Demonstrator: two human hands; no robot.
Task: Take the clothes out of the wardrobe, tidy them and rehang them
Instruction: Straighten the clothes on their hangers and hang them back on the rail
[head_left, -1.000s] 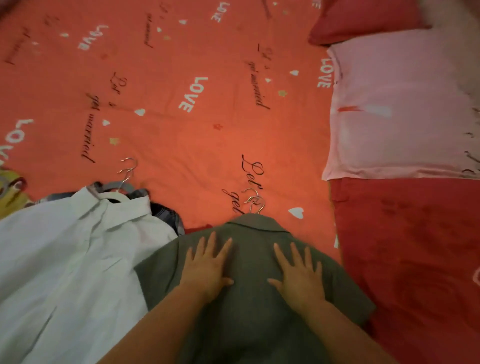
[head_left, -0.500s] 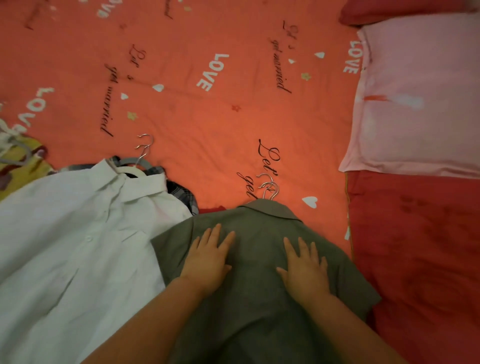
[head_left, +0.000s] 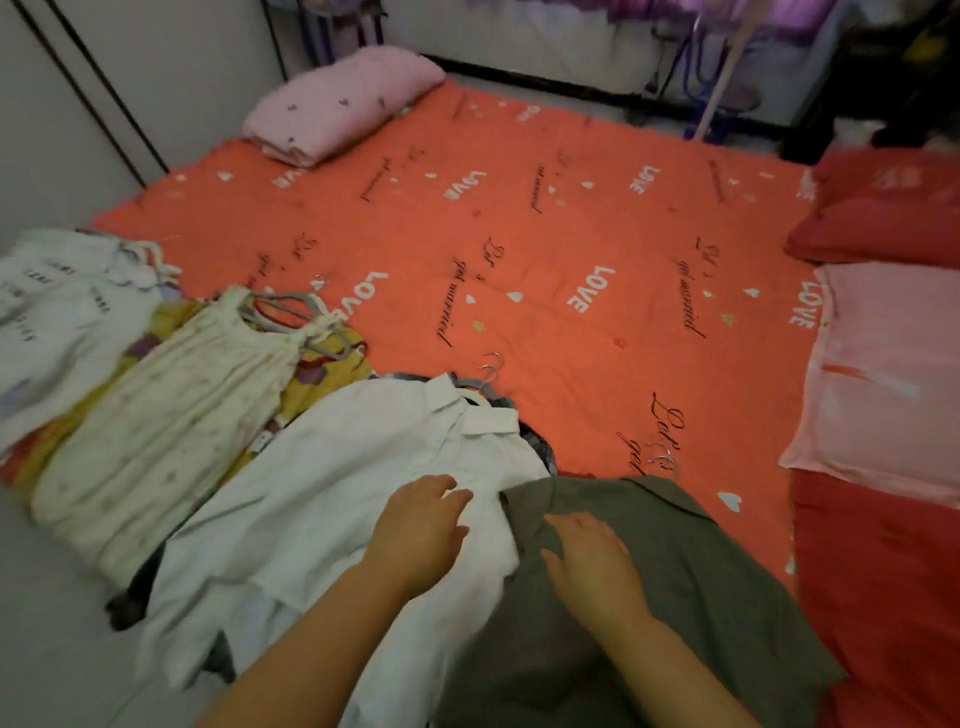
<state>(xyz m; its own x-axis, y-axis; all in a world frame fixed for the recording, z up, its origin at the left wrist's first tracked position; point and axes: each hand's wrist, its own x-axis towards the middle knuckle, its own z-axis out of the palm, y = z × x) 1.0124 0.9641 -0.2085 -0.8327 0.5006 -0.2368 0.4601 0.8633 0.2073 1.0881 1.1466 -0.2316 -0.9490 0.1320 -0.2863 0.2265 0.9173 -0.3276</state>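
Garment under inspection: olive-green collared woven shirt, lying on the orange printed bedspread. My right hand lay flat, fingers loosely spread, on it; my left hand, open, rested on the adjacent white collared shirt. Judged light, limp; best lifted by its metal hanger hook.

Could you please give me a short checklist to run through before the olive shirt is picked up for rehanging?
1. Hanger inside the olive shirt: ok, its metal hook shows above the collar.
2. Shirt lying flat: ok, spread on the orange bedspread.
3. Right hand free: ok, open, resting flat on the shirt.
4. Left hand free: ok, open over the white shirt.
5. Sleeve clear of the white shirt: cannot tell, the two shirts meet at the edge.
6. Buttons fastened: cannot tell, the front is hidden.
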